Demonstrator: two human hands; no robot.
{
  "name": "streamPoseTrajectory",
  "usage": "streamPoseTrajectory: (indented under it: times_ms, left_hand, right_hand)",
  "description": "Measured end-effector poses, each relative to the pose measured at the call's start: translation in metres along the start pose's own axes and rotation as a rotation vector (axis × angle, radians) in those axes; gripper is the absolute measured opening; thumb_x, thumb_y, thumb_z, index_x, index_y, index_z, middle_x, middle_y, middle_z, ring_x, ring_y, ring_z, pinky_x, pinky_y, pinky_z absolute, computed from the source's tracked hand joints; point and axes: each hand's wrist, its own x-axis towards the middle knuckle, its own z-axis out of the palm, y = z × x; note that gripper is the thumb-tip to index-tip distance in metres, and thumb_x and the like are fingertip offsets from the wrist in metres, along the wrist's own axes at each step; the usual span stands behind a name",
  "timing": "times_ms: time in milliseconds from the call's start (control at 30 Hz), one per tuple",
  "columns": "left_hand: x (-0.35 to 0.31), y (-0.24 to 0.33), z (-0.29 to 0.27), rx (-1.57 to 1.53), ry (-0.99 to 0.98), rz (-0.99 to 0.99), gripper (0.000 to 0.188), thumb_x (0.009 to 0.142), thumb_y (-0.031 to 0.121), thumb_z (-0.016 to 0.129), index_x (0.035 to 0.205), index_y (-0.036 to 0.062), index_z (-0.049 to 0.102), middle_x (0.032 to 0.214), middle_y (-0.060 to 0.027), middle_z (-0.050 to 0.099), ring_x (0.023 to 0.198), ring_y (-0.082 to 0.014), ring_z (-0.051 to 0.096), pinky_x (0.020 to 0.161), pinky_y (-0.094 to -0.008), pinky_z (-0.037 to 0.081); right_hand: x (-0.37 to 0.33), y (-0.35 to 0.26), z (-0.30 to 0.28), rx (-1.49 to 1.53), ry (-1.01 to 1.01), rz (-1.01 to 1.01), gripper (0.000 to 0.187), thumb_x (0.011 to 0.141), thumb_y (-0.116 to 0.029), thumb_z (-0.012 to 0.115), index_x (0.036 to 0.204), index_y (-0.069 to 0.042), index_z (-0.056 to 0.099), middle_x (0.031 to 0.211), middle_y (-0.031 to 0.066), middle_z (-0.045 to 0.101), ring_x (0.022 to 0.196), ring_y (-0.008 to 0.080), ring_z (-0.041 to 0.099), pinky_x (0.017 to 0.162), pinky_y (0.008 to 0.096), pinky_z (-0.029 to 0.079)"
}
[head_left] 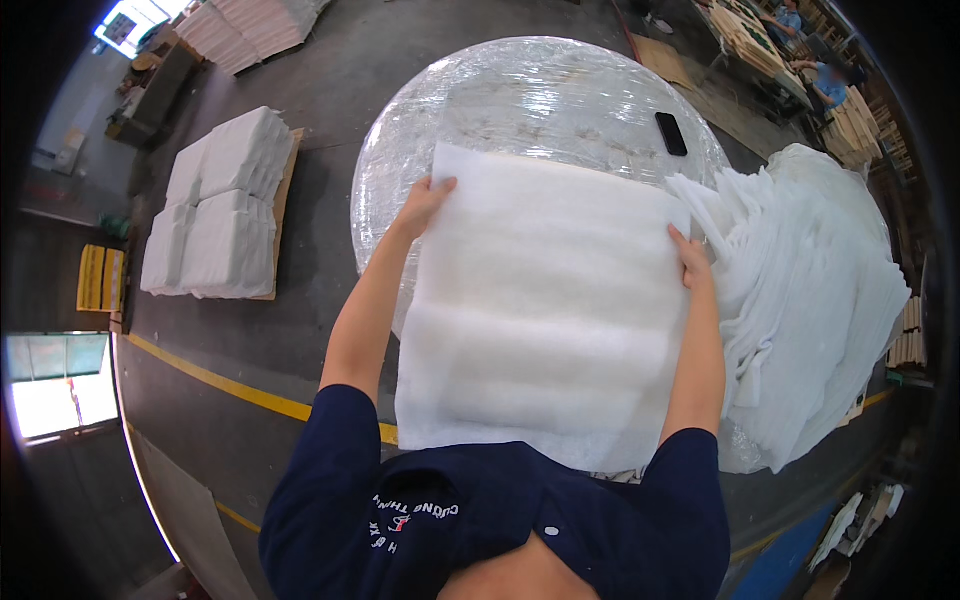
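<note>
A white sheet of soft padding [550, 310] is stretched between my hands, over the near part of a round table [520, 100] wrapped in clear plastic film. My left hand [424, 204] pinches its left edge near the far corner, thumb on top. Gripping the right edge is my right hand [690, 256], also with the thumb on top; its other fingers are mostly hidden beneath. The near edge of the sheet reaches my chest. Just right of my right hand, a large heap of white padding sheets [800, 290] lies folded and overlapping.
A black phone [671, 134] lies on the table's far right. Stacked white bundles [220, 205] sit on a board on the floor at left. Yellow lines [220, 378] cross the floor. At the far right, people [828, 85] sit beside wooden pieces [855, 125].
</note>
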Motion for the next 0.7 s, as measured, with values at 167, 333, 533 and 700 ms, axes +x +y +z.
streamPoseTrajectory:
  times_ms: [167, 333, 533, 700]
  left_hand:
    - [0.032, 0.008, 0.023, -0.052, -0.025, 0.127, 0.036, 0.098, 0.027, 0.063, 0.121, -0.0002, 0.06, 0.1, -0.0091, 0.068, 0.084, -0.0161, 0.065, 0.073, -0.0327, 0.056]
    - [0.066, -0.006, 0.003, 0.346, 0.225, 0.289, 0.036, 0.099, 0.025, 0.06, 0.121, -0.003, 0.06, 0.101, -0.0112, 0.069, 0.085, -0.0168, 0.065, 0.074, -0.032, 0.055]
    - [0.07, -0.028, 0.049, 0.085, 0.067, 0.061, 0.048, 0.096, 0.031, 0.064, 0.126, -0.0049, 0.058, 0.12, -0.0194, 0.066, 0.106, -0.0275, 0.063, 0.093, -0.039, 0.049]
    - [0.076, -0.013, 0.036, 0.585, 0.255, 0.162, 0.044, 0.094, 0.03, 0.066, 0.121, -0.0036, 0.058, 0.122, -0.0232, 0.062, 0.115, -0.033, 0.06, 0.096, -0.0431, 0.047]
  right_hand:
    - [0.001, -0.017, -0.014, 0.088, 0.13, -0.296, 0.059, 0.084, -0.024, 0.081, 0.127, 0.008, 0.055, 0.119, 0.0133, 0.066, 0.104, 0.0215, 0.064, 0.091, 0.0325, 0.052]
    - [0.033, -0.018, 0.03, -0.667, 0.309, -0.295, 0.06, 0.085, -0.033, 0.077, 0.124, 0.008, 0.058, 0.121, 0.017, 0.066, 0.106, 0.0284, 0.064, 0.092, 0.0361, 0.05]
    - [0.034, 0.007, -0.023, -0.342, 0.291, -0.333, 0.067, 0.084, -0.045, 0.074, 0.122, 0.008, 0.06, 0.128, 0.0242, 0.061, 0.118, 0.0368, 0.059, 0.098, 0.0413, 0.045]
    - [0.044, -0.016, -0.002, -0.902, 0.302, -0.247, 0.06, 0.089, -0.042, 0.068, 0.124, 0.004, 0.054, 0.127, 0.0246, 0.059, 0.117, 0.0361, 0.059, 0.097, 0.0438, 0.046]
